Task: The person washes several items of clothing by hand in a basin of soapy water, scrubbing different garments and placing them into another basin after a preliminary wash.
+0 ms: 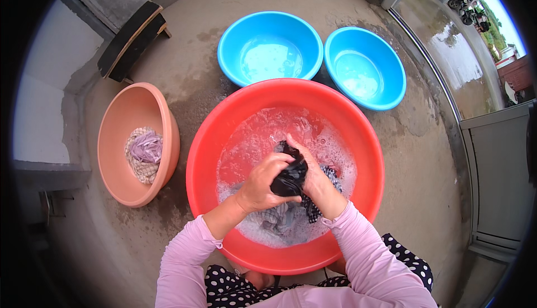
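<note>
Over a large red basin (pixel 201 157) of soapy water, both my hands grip a wet, bunched black cloth (pixel 290 176). My left hand (pixel 262 182) wraps its left side, fingers curled over the top and thumb underneath. On the other side, my right hand (pixel 314 175) presses against the cloth, its thumb side toward the far edge. Below them, a black-and-white checked cloth (pixel 313 212) and a greyish wet cloth (pixel 274 218) lie partly sunk in suds. My hands hide part of the checked cloth.
Two blue basins, the left one (pixel 225 50) and the right one (pixel 398 78), stand beyond the red basin. At left, a peach basin (pixel 112 151) holds a lilac cloth (pixel 146 147) and a checked cloth (pixel 142 171). A dark bench (pixel 130 42) stands by the wall; a doorway opens at right.
</note>
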`<state>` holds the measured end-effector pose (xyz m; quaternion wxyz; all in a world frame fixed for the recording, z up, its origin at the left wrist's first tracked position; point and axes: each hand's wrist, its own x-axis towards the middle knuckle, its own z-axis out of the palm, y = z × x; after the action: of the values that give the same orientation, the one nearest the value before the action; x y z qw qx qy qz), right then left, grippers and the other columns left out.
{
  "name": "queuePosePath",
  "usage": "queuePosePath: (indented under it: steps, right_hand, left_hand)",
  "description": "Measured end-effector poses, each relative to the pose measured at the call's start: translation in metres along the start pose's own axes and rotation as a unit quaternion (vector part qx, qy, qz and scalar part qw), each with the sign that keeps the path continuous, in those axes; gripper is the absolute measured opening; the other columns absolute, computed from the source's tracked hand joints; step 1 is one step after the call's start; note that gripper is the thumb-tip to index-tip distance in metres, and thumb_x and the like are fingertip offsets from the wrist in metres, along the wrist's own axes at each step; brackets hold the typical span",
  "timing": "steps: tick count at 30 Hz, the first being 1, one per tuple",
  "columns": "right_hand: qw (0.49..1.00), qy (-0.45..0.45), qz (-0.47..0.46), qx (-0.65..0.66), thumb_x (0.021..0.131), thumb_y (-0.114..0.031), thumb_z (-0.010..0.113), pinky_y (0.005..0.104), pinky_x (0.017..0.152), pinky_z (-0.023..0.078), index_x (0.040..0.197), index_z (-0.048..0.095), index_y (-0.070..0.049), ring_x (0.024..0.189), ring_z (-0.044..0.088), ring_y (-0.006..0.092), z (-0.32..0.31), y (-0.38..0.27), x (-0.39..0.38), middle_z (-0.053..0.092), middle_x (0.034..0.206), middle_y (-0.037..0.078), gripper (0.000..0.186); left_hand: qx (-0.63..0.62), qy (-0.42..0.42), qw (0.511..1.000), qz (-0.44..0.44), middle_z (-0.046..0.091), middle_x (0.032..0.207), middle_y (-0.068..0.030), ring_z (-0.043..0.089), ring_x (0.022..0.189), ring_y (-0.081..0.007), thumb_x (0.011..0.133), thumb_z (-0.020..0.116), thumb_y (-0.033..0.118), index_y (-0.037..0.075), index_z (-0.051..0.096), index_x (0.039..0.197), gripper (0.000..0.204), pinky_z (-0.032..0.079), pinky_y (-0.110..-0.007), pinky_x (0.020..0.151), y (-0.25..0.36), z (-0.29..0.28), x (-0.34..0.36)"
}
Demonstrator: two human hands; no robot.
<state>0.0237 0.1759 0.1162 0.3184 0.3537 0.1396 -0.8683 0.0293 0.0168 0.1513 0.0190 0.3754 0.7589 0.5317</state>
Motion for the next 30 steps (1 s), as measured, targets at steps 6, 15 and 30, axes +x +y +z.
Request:
queuePosePath:
  steps: [6,15,30]
  right_hand:
    - [0.818,0.147,-0.472,-0.295,0.083,-0.012,0.066,0.0269,0.061,0.046,0.081,0.059,-0.001,0.066,0.053,0.0082,0.034,0.036,-0.006,0.061,0.075,0.002,0.013]
    - [0.333,-0.089,-0.563,-0.751,0.058,-0.017,0.078,0.0366,0.049,0.04,0.074,0.055,-0.011,0.059,0.054,0.0253,0.035,0.053,-0.049,0.047,0.068,0.008,0.028]
    - [0.475,0.085,-0.518,-0.706,0.085,-0.034,0.063,0.0423,0.078,0.045,0.121,0.049,-0.006,0.089,0.059,0.0282,0.024,0.023,-0.028,0.058,0.101,0.012,0.048]
  left_hand:
    - [-0.529,0.349,0.689,-0.351,0.062,0.097,-0.0049,0.061,0.09,-0.0167,0.089,0.063,0.03,0.006,0.056,0.105,0.03,0.05,-0.032,0.079,-0.004,0.032,-0.004]
    - [-0.692,-0.05,0.508,-0.51,0.064,0.088,-0.0026,0.063,0.081,-0.0145,0.095,0.046,0.032,0.014,0.063,0.097,0.025,0.052,-0.031,0.071,-0.031,0.017,-0.03]
    - [-0.286,0.466,0.797,-0.255,0.066,0.105,-0.0108,0.065,0.095,-0.0202,0.092,0.059,0.033,0.001,0.059,0.112,0.037,0.052,-0.033,0.086,-0.007,-0.201,-0.044]
